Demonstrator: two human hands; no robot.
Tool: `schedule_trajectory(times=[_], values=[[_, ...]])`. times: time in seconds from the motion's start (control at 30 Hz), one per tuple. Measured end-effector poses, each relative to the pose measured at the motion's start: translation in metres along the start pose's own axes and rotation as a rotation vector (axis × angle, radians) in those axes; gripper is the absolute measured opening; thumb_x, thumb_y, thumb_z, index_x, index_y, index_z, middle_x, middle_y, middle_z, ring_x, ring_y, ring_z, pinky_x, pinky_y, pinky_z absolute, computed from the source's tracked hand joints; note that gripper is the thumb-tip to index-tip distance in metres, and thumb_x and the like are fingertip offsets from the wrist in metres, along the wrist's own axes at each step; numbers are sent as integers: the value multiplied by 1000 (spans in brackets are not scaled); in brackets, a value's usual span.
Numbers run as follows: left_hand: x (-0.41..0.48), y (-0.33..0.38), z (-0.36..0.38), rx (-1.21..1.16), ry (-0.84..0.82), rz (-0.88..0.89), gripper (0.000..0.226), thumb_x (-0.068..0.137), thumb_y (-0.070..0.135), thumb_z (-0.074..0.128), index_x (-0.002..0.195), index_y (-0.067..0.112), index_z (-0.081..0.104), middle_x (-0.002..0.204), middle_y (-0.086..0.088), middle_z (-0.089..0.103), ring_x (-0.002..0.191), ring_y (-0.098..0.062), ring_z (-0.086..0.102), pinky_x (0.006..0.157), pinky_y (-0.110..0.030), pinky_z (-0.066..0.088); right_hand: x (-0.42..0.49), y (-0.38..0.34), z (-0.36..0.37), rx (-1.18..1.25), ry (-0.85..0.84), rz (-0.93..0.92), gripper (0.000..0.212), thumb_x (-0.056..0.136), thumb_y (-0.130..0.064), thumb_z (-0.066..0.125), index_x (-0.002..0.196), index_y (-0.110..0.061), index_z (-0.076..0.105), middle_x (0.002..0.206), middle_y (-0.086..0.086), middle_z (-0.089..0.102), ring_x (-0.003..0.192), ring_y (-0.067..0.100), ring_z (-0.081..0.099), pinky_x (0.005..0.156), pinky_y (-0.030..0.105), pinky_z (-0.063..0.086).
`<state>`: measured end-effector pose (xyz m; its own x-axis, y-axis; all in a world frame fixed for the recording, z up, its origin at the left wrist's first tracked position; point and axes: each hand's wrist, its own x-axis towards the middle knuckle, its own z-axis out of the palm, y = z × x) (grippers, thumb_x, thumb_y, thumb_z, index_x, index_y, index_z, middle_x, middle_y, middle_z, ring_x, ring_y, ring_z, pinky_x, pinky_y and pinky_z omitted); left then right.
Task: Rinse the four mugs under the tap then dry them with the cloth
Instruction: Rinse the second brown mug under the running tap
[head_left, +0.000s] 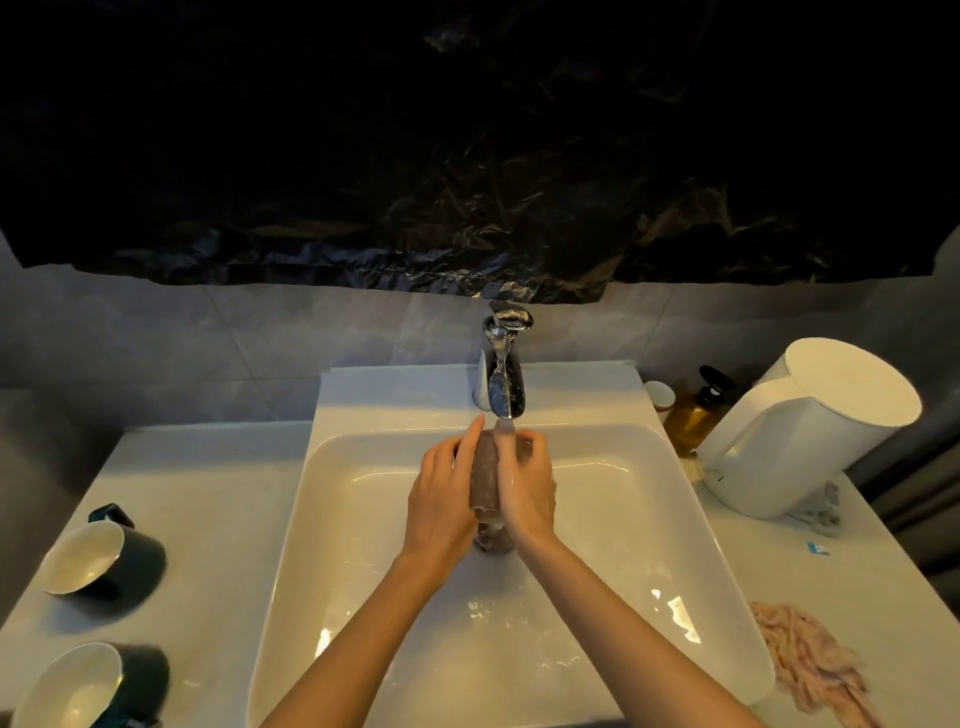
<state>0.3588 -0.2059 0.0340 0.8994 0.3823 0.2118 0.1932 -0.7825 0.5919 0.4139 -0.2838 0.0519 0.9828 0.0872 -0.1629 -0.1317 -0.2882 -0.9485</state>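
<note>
A brownish mug (484, 475) is held between both hands over the white sink (363, 519), right below the chrome tap (503, 379). Water runs from the spout onto it. My left hand (441, 488) grips its left side and my right hand (527, 480) wraps its right side, so most of the mug is hidden. Two dark mugs with white insides stand on the left counter: one further back (104, 558), one at the near edge (88, 686). The pinkish cloth (810, 660) lies crumpled on the right counter.
A white kettle (800, 431) stands at the back right, with an amber pump bottle (693, 413) and a small white cup (658, 395) beside it. Black plastic sheeting (467, 156) covers the wall above the tap. A small blue scrap (816, 547) lies on the right counter.
</note>
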Motion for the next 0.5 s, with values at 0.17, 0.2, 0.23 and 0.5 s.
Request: schedule_trajectory(times=[0.17,0.2,0.23,0.5], values=[[-5,-7,1,6,40,-47,74,82,30,72,144,21,34,136,-5,47,124,-22,46,91,-35,52,16,3,4,17,-109,-30,31,92,-54,50,88,-26,63,93,0,67,85,14,64,82,41,55],[-5,-8,2,14,44,-38,73,80,28,73,143,23,35,134,-4,49,122,-22,47,89,-34,52,20,1,3,92,-122,114,33,92,-52,51,86,-23,65,90,4,70,84,20,66,83,44,55],[-5,-10,2,19,45,-30,72,80,26,73,142,24,36,133,-3,49,122,-21,47,88,-34,52,22,0,3,176,-128,260,35,92,-51,50,87,-21,66,90,7,71,85,24,67,85,45,55],[-1,-8,1,18,18,-82,67,86,29,66,144,22,32,140,-1,44,127,-18,40,94,-32,49,-6,-2,11,-77,-65,-90,28,97,-49,43,97,-24,53,102,1,57,89,17,58,82,36,47]])
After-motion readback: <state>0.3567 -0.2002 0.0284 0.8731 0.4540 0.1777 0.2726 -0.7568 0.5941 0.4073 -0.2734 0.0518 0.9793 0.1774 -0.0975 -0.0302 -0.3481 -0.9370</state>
